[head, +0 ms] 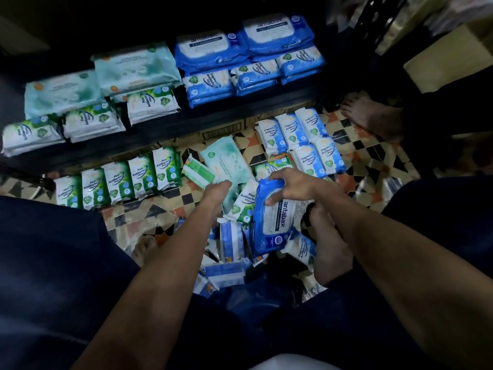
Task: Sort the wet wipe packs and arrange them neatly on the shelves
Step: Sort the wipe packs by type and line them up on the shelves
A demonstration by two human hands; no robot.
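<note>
Fingers of my right hand (289, 184) curl over the top edge of a dark blue antabax pack (274, 222), thumb on its front face, holding it upright above the loose heap of wipe packs (229, 260) on the patterned tile floor (378, 166). My left hand (217, 192) reaches down onto a large mint-green pack (226, 162) lying tilted on the floor; from here I see only its back and knuckles, and I cannot tell whether its fingers are spread or gripping. Just left of that hand lies a small green-and-white pack (198, 172). On the floor to the left I see a row of Pine Antibacterial packs (117, 182) standing side by side, and to the right a cluster of blue Fragrance Antibacterial packs (301, 141) in two rows. Up on the dark shelf (213, 121) the packs are grouped: mint-green large packs (101, 81) at the back left with pine packs (93, 121) in front of them, and blue antabax packs (248, 44) stacked at the back right with small blue packs (256, 76) in front. A bare foot (373, 116) rests on the tiles at the right, beside the shelf. My own dark trouser legs (48, 249) frame the lower view.
</note>
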